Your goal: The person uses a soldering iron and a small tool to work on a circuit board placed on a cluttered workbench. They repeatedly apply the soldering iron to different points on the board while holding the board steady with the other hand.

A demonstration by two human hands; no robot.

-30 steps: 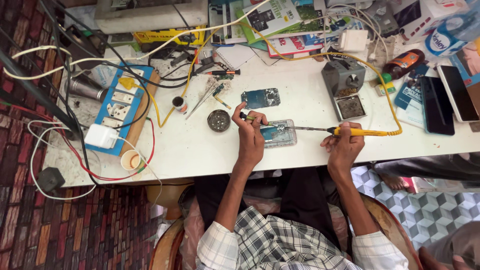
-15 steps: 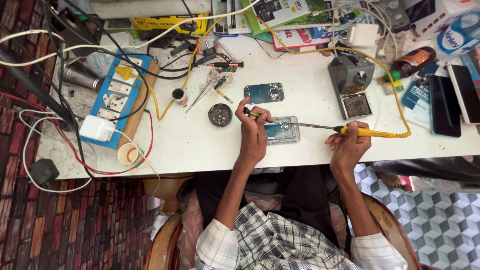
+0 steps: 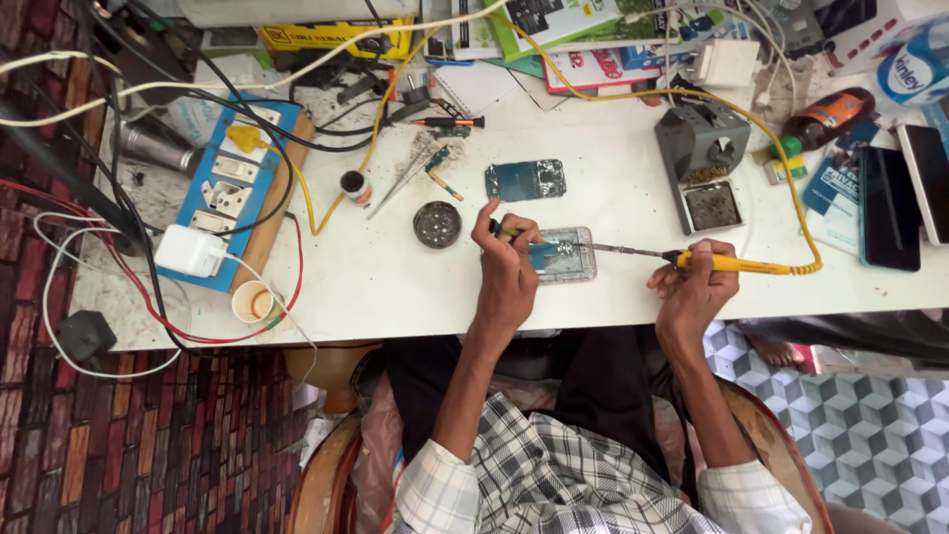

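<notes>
- Soldering's in hand, I'd say: right hand wrapped around the yellow soldering iron, tip over the opened phone lying flat near the table edge.
- Left hand pinches a thin dark tool at the phone's left end.
- Next move looks like it needs a steady tip.
- Count: one iron, one loose circuit board, one round tin, two dark phones at right.

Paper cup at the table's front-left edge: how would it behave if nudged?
The paper cup looks small and thin-walled, so probably light and easily tipped. It stands right at the table edge, so a push could drop it. The red wire curving past it might snag.
</notes>
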